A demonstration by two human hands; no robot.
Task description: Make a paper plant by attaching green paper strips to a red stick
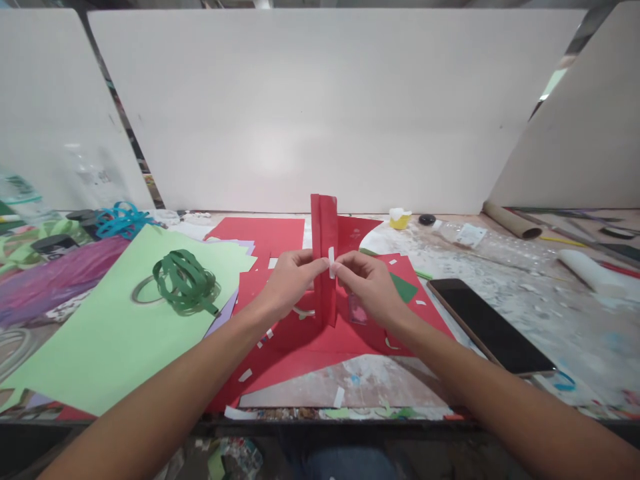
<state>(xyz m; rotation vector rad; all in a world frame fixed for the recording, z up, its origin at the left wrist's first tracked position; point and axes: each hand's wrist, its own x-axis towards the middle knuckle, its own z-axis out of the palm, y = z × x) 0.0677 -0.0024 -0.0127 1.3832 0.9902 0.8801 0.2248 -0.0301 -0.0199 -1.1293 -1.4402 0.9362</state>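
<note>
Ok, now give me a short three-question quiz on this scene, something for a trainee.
1. True or false: the phone lies to the right of the folded red paper.
2. What lies on the light green sheet? A: a cardboard tube. B: dark green strips. C: a plastic bottle.
3. Which small thing is at the fingertips of both the left hand and the right hand?
Key: 1 true; 2 B; 3 a white strip.
</note>
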